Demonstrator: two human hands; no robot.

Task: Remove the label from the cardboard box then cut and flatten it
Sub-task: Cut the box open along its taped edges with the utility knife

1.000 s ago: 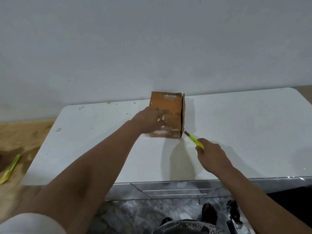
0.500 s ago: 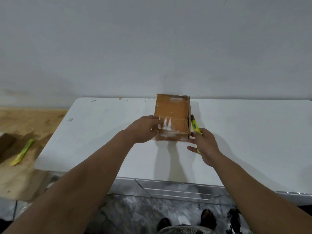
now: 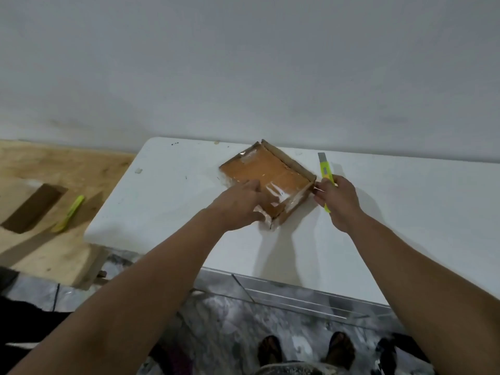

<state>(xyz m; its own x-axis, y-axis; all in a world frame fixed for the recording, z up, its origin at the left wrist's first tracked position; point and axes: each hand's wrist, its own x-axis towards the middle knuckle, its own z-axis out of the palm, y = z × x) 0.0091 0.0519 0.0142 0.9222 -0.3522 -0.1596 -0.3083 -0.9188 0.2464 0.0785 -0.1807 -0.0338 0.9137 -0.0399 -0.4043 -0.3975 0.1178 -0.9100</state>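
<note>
Fingers of the left hand [image 3: 238,205] lie flat on the box [image 3: 267,177]; the right hand [image 3: 336,201] grips the knife [image 3: 325,175], blade pointing away. Press firmly and cut the corner beside the right fingertips, away from the left.

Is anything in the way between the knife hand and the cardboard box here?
Nothing visible. The right hand holds the yellow utility knife right beside the cardboard box, blade pointing away toward the wall. The left hand rests on the box's opposite side, clear of that gap.

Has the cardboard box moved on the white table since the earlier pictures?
Yes. The cardboard box has turned: its sides now run diagonal to the white table back edge, not square.
</note>
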